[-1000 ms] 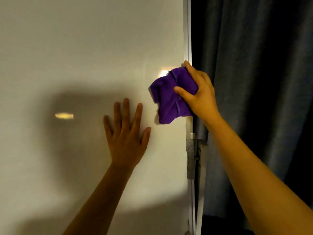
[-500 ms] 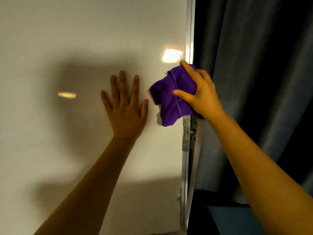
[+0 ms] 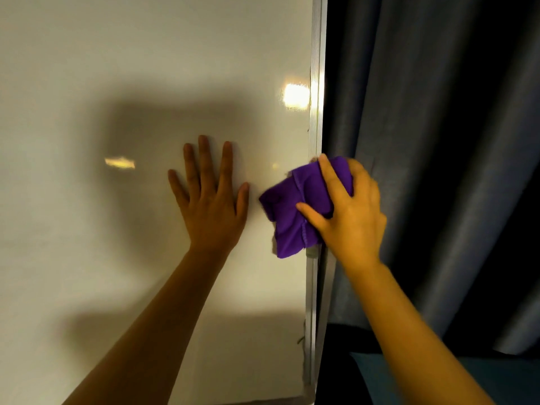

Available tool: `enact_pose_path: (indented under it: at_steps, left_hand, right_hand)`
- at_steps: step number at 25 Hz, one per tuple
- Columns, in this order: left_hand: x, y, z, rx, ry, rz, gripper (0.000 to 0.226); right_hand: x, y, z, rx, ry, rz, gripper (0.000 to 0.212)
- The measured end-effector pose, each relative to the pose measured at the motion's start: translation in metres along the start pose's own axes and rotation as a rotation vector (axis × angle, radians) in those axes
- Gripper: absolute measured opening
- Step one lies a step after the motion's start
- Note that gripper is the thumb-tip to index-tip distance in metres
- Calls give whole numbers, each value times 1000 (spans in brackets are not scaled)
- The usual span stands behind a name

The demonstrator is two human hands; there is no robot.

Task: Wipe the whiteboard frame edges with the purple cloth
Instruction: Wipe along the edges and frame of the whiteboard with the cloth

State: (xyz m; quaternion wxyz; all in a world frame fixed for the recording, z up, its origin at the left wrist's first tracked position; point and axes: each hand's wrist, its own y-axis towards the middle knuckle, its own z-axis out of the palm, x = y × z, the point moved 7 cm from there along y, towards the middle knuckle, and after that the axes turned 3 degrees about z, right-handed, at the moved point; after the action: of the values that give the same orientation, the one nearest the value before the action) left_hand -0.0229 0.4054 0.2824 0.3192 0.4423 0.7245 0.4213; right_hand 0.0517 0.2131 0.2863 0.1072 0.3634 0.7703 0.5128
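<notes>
The whiteboard (image 3: 117,68) fills the left of the view, with its silver frame edge (image 3: 317,83) running vertically down the right side. My right hand (image 3: 350,217) grips the bunched purple cloth (image 3: 292,211) and presses it against that frame edge, partway down it. The cloth wraps over the edge and hides that stretch of frame. My left hand (image 3: 210,200) lies flat on the board surface just left of the cloth, fingers spread and holding nothing.
A dark grey curtain (image 3: 423,141) hangs right behind the frame edge, close to my right hand. A bracket (image 3: 311,254) sits on the frame just under the cloth. The board's bottom edge (image 3: 263,400) shows low down, and a dark teal surface (image 3: 496,381) lies at bottom right.
My right hand has slid the cloth down the right frame edge toward the bracket. The view has tilted down, bringing the board's bottom edge into sight. My left hand stays flat on the board.
</notes>
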Motion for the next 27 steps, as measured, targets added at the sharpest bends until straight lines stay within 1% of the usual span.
enact_pose_path:
  at_steps: [2,5,7,9,10,12,14,16,17,19,20,21,22,23,27]
  left_hand:
    - [-1,0,1,-7,-4,-5,60]
    - [0,-1,6,-23,-10,-13,60]
    - [2,-5,10,-14,-13,-18,60]
    - [1,-18,15,18,13,-7,61]
    - [0,-30,19,37,35,8,62]
    - [-2,-55,30,73,62,23,63]
    - [0,-74,38,93,64,9,64]
    - [0,-87,41,87,100,6,65]
    - [-1,-90,40,75,116,10,65]
    - [-5,-97,38,45,116,26,64]
    - [-6,-99,37,30,108,32,64]
    - [-7,-100,37,18,104,34,63]
    - [-6,-99,37,13,105,35,63]
    - [-5,-99,37,11,110,36,63]
    - [-1,-92,42,28,84,29,61]
  right_hand:
    - [-10,-29,12,-30,64,126,77]
    - [-16,-70,35,-10,180,279,84]
    - [-18,-81,44,11,231,321,86]
    - [-20,-91,53,43,215,353,81]
    - [-22,-100,58,71,196,379,80]
    - [-26,-127,75,179,152,422,79]
    - [-32,-158,93,306,102,450,81]
    - [-40,-182,99,379,107,496,86]
    - [-42,-188,99,375,101,482,86]
    - [-37,-181,90,297,46,379,78]
    - [-30,-170,84,244,29,319,79]
    - [-24,-157,79,194,39,276,85]
    - [-19,-142,74,147,63,249,89]
    - [-15,-129,72,121,94,228,89]
    - [-7,-108,77,134,138,203,77]
